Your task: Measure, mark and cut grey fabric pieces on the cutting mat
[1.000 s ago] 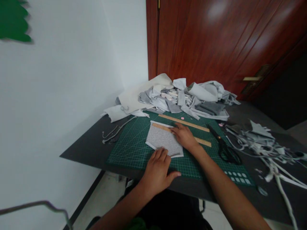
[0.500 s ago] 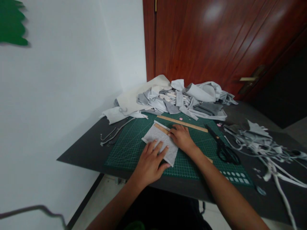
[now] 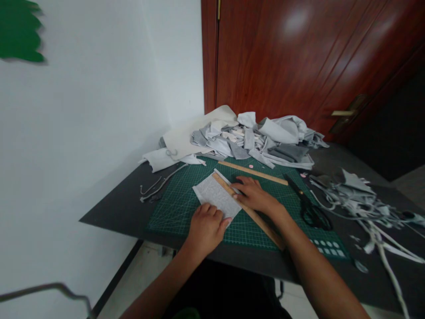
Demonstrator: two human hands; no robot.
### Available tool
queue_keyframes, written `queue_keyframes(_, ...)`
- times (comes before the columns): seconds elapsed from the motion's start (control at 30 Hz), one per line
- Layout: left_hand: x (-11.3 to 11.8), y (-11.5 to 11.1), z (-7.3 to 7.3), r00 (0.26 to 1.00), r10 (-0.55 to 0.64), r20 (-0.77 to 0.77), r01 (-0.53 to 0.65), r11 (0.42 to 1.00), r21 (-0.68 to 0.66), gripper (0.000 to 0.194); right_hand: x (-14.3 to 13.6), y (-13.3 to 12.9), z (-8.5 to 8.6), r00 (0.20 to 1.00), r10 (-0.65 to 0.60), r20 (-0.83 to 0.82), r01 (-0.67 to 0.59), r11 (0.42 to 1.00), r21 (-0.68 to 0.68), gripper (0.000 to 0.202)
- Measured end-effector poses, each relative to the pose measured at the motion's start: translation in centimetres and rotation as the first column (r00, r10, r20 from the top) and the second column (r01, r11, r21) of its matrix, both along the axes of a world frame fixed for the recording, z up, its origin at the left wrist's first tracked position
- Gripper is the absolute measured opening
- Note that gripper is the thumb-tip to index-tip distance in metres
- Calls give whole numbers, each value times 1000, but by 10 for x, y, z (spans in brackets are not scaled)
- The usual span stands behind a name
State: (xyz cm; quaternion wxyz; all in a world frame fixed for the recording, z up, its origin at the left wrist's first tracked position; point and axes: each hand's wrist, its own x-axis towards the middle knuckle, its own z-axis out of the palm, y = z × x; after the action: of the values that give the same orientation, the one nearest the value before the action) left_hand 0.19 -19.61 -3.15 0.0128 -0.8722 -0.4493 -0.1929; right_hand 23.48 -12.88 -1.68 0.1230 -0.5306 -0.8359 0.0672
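Note:
A light grey fabric piece [image 3: 215,193] lies on the green cutting mat [image 3: 179,208]. Across its right part runs a wooden ruler [image 3: 259,220], slanting down toward the table's front edge. My left hand [image 3: 206,226] rests on the fabric's lower edge with its fingers curled; whether they pinch the cloth is hidden. On the ruler, about where it crosses the fabric's right side, my right hand [image 3: 252,193] has its thumb and fingertips closed. A second wooden ruler [image 3: 254,172] lies flat farther back on the mat.
Black scissors [image 3: 310,208] lie at the mat's right side. Grey and white cloth [image 3: 232,137] is heaped at the back against a wall and door. Scraps and cords [image 3: 358,199] cover the right side. Thin cords [image 3: 162,184] lie at left.
The ruler has come out over the fabric and now shows along its length. My left hand has drawn its fingers in and shifted slightly down. The fabric lies flatter.

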Motion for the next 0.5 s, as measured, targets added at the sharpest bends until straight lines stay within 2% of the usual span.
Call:
queue_keyframes(0.07,0,0,0,1000,4,-10,-4,1000,1,27,0,2,-5,999,45,-14,-45,999,-14,43)
queue_keyframes(0.13,-1,-1,1,999,-31,-8,31,999,-14,20,-4,5,-11,999,33,-38,-34,999,-21,43)
queue_keyframes(0.27,-2,-2,1,999,-51,5,51,998,-42,36,-12,10,-17,996,-79,-46,81,996,48,38)
queue_keyframes(0.33,-3,-2,-1,999,-48,17,49,998,-41,35,-13,8,-14,998,-36,-57,39,997,65,38)
queue_keyframes(0.43,-4,-1,-5,990,-137,37,138,990,-13,38,-9,2,-5,992,87,-88,-90,995,-34,46)
queue_keyframes(0.5,-6,1,-6,971,-238,29,239,971,-28,42,-5,-1,0,992,102,-71,-110,985,-134,52)
